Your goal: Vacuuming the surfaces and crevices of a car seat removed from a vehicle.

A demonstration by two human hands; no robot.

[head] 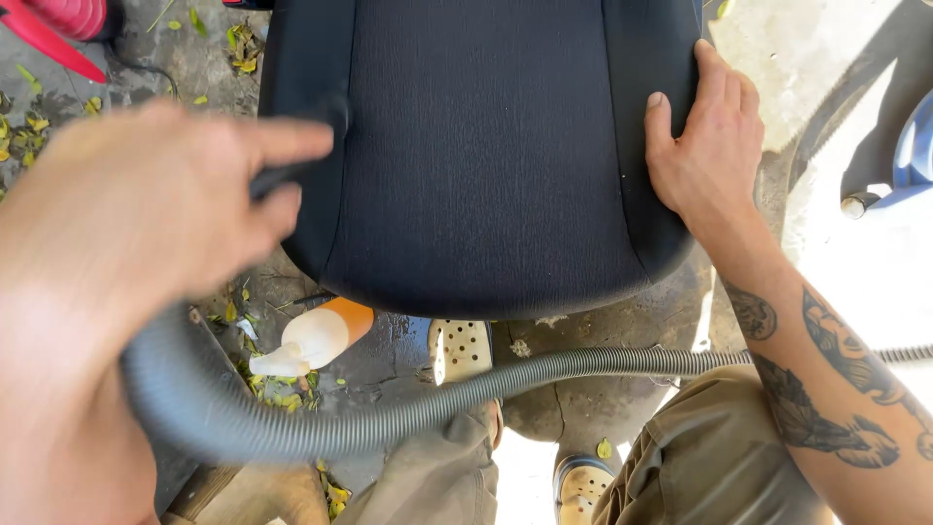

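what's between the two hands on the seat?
Head view: only bare black seat fabric lies between the left hand, gripping the vacuum nozzle, and the right hand.

One package is seen: a white spray bottle [313, 340] with an orange band, lying below the left hand [146, 204], tilted.

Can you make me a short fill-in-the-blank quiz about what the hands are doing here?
1. The right hand rests flat on the black ____.
2. The left hand grips a black nozzle joined to a grey ribbed ____.
3. The spray bottle on the ground has an ____ band.

Missing words: seat cushion; hose; orange
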